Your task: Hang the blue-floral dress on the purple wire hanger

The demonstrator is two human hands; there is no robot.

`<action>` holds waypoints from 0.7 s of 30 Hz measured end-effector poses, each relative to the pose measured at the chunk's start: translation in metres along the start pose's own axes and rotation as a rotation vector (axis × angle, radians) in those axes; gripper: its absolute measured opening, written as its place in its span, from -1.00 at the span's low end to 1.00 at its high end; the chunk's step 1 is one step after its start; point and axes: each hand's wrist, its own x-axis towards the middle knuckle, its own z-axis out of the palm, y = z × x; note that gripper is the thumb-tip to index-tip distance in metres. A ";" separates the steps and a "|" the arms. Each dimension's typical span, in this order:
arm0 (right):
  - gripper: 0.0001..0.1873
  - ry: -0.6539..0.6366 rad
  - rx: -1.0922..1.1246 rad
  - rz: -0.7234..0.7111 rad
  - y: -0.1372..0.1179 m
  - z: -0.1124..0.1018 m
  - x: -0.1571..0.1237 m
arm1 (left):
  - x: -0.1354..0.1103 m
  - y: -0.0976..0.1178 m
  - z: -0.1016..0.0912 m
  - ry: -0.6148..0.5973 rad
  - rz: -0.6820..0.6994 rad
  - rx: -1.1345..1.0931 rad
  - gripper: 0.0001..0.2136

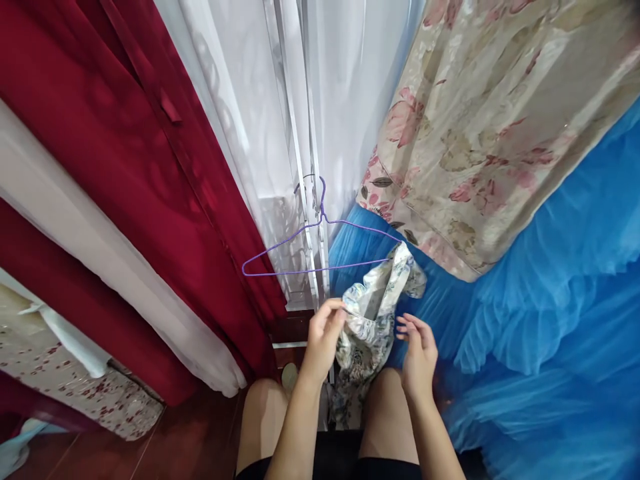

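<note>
Two bare hands at one floral garment [367,337]; it hangs from a purple hanger [323,215] in front of the person, its lower part falling between the knees [390,407].

Holder: hanger hook sits at the white bars [313,280]; exact contact point too small to tell. Right end of the hanger is inside one strap of the garment; left end is bare wire.

Left hand [324,337]: thumb and forefinger pinch the garment's edge at the other, loose side of the neck opening, below the hanger's lower wire. Right hand [419,357]: fingers partly curled, just beside the garment's right edge; cannot tell whether the fingertips touch it.

Edges: neck opening gapes between the two straps; cloth below it is bunched. Blue ruffled dress [530,333] and the hem of a pink-flowered dress [475,160] crowd the right side. Red cloth [150,167] lies behind the bare hanger end, white cloth [350,87] behind the hook. Open room: the gap between the hanger's left half and the left hand; tiled floor [185,433] shows lower left.
</note>
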 end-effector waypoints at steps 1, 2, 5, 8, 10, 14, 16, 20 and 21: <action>-0.56 -0.186 -0.057 0.002 -0.007 0.004 -0.004 | -0.003 0.004 0.007 -0.060 0.028 0.074 -0.82; -0.50 -0.376 -0.087 0.047 -0.015 0.008 -0.009 | -0.005 0.008 0.012 -0.115 0.056 0.142 -0.82; -0.35 -0.745 0.011 0.316 -0.033 0.021 -0.025 | -0.010 0.012 0.019 -0.173 0.120 0.317 -0.80; -0.19 -0.930 0.186 0.604 -0.045 0.027 -0.038 | -0.016 0.012 0.007 -0.154 0.063 0.410 -0.80; -0.13 -1.058 0.247 0.733 -0.052 0.024 -0.041 | -0.025 0.010 -0.008 -0.215 -0.074 0.427 -0.71; -0.21 -1.091 0.293 0.731 -0.069 0.006 -0.030 | -0.050 -0.005 -0.045 -0.504 -0.284 0.527 -0.59; -0.28 -1.039 0.256 0.662 -0.083 -0.001 -0.014 | -0.056 -0.016 -0.067 -0.555 -0.335 0.682 -0.62; -0.51 -0.958 -0.006 0.375 -0.119 0.009 0.026 | -0.034 -0.013 -0.130 -0.409 -0.259 0.952 -0.61; -0.59 -0.953 -0.111 0.268 -0.125 0.018 0.035 | -0.023 -0.005 -0.148 -0.396 -0.154 0.990 -0.63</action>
